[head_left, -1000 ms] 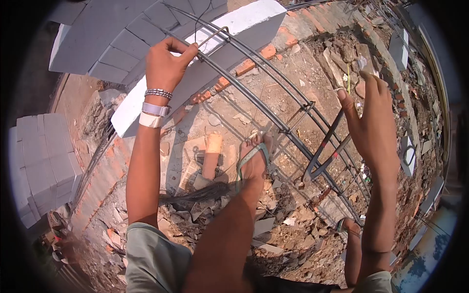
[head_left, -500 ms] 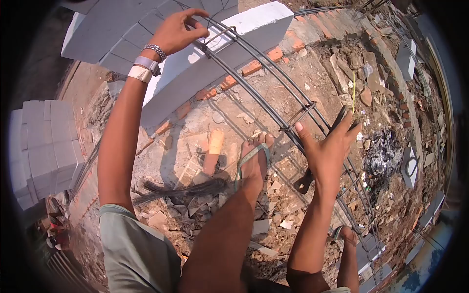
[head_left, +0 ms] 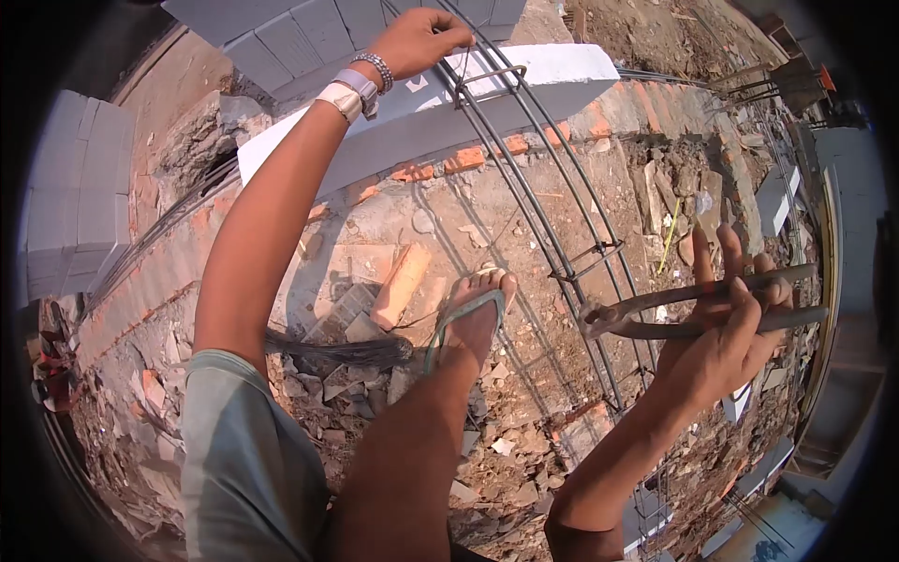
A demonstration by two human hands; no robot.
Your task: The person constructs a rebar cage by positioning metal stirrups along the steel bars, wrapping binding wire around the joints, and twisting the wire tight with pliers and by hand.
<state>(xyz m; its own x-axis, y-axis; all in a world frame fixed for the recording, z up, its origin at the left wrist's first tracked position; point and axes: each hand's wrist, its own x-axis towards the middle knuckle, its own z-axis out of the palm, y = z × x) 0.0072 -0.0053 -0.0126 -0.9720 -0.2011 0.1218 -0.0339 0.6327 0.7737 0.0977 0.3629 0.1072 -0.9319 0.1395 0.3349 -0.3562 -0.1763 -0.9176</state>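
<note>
The fingertips of my left hand [head_left: 412,45] are closed in a pinch on a thin tie wire [head_left: 465,62] at the upper end of a rebar cage [head_left: 611,247]. The cage has long dark bars joined by rectangular stirrups and slopes down to the right. Near its right side, my right hand [head_left: 716,351] grips a pair of dark metal pincers [head_left: 604,320]. The handles are spread across the fingers, and the jaws point left, over the bars. How the wire loops around the bar is too small to tell.
A white block [head_left: 562,70] lies behind the cage, with stacked grey blocks [head_left: 314,33] beyond it. More blocks [head_left: 80,178] stand at left. A wire bundle [head_left: 351,352], a brick piece [head_left: 403,286] and rubble surround my sandalled foot [head_left: 473,318].
My right hand has lifted off the bars and swung right, turning the pincers so the jaws face left and the handles spread. The view has shifted; my left hand stays at the cage's upper end.
</note>
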